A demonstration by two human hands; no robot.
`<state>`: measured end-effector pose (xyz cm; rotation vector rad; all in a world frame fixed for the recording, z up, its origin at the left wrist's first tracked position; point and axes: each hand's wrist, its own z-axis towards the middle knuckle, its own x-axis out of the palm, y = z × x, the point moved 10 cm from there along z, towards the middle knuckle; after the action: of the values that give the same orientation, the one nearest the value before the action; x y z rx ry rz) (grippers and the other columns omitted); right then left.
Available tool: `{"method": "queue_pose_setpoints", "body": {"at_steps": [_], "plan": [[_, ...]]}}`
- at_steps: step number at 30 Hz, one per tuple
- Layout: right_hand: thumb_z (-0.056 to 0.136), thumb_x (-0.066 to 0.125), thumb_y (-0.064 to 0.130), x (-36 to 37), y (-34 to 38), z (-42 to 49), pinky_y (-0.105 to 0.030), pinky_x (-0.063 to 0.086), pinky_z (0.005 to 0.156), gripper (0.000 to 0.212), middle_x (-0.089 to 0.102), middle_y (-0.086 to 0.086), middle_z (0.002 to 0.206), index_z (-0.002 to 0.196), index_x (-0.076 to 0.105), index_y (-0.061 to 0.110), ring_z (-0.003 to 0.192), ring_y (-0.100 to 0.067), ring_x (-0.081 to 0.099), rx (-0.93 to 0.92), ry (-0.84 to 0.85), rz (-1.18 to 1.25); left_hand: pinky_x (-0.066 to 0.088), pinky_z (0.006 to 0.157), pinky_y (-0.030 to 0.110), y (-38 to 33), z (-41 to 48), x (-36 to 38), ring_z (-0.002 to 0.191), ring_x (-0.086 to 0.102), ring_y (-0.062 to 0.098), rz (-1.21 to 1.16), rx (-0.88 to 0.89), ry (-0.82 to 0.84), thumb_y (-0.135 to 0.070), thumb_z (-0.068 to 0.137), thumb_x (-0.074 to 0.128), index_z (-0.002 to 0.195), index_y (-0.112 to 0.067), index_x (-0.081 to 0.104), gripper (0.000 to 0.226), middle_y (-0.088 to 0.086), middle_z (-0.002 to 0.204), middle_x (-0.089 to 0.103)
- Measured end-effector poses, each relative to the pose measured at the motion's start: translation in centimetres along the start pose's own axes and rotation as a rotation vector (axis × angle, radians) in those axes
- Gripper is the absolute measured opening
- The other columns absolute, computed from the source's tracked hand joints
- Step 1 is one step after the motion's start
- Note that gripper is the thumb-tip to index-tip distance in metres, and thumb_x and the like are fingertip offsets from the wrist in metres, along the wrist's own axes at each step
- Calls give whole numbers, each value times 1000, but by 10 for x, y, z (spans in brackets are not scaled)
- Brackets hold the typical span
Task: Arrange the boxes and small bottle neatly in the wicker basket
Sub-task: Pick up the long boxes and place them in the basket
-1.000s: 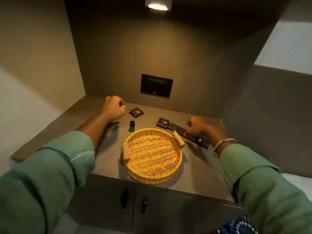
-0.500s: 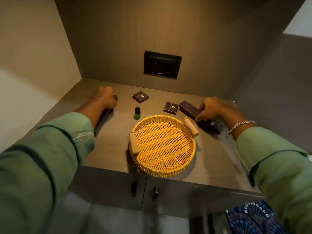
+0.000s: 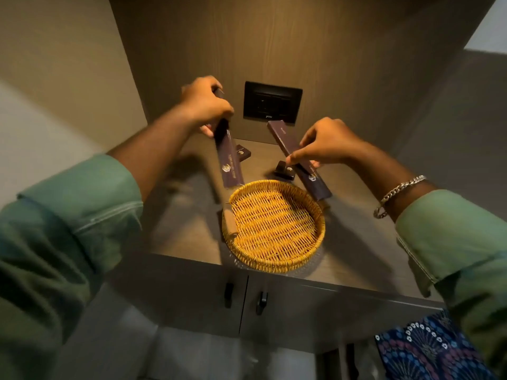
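A round wicker basket (image 3: 274, 259) with wooden handles sits on the counter near its front edge, with nothing in it. My left hand (image 3: 205, 102) grips a long dark box (image 3: 229, 163) held above the basket's far left rim, tilted downward. My right hand (image 3: 326, 144) grips a second long dark box (image 3: 310, 174) above the far right rim, angled toward the basket. Two small square dark boxes lie on the counter behind the basket: one (image 3: 244, 153) at the left, one (image 3: 285, 171) at the right. The small green bottle is hidden.
The grey counter (image 3: 356, 242) sits in a recessed niche with walls at left, back and right. A black socket panel (image 3: 273, 102) is on the back wall. Cabinet doors with two dark handles (image 3: 229, 294) are below the counter edge.
Both hands have lifted their long boxes off the counter and brought them inward over the basket's far rim. The camera has tilted further down.
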<state>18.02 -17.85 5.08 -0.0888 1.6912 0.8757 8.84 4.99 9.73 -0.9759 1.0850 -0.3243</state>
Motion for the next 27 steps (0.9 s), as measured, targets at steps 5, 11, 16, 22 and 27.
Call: {"method": "queue_pose_setpoints", "body": {"at_steps": [5, 11, 16, 22, 27], "plan": [[64, 87, 35, 33, 11, -7, -19, 52, 44, 32, 69, -3, 78, 79, 67, 15, 65, -13, 70, 39, 52, 0, 49, 34, 21, 7, -35, 50, 73, 59, 19, 44, -24, 144, -11, 75, 75, 112, -17, 51, 44, 6, 104, 53], [63, 89, 32, 70, -1, -17, -27, 58, 53, 36, 66, -3, 77, 82, 62, 17, 66, -15, 68, 125, 74, -108, 61, 64, 36, 43, -53, 88, 90, 60, 24, 223, -117, 169, -13, 76, 75, 111, -14, 50, 43, 11, 113, 54], [67, 87, 29, 87, -4, -26, -33, 61, 64, 53, 63, -5, 85, 109, 62, 9, 75, -21, 69, 164, 112, -200, 60, 58, 31, 68, -60, 100, 77, 64, 21, 253, -211, 263, -16, 77, 75, 113, -12, 51, 43, 10, 100, 57], [68, 86, 23, 84, 0, -33, -40, 62, 72, 53, 56, -4, 79, 112, 62, 8, 81, -25, 68, 202, 128, -221, 61, 64, 35, 66, -61, 105, 82, 62, 22, 392, -125, 345, -29, 73, 80, 113, -14, 52, 51, 8, 102, 57], [68, 86, 21, 82, 7, -35, -40, 61, 74, 52, 52, -3, 73, 112, 63, 6, 80, -25, 67, 224, 95, -297, 58, 76, 40, 65, -60, 111, 92, 57, 24, 405, -78, 407, -33, 72, 79, 118, -15, 51, 57, 7, 107, 55]]}}
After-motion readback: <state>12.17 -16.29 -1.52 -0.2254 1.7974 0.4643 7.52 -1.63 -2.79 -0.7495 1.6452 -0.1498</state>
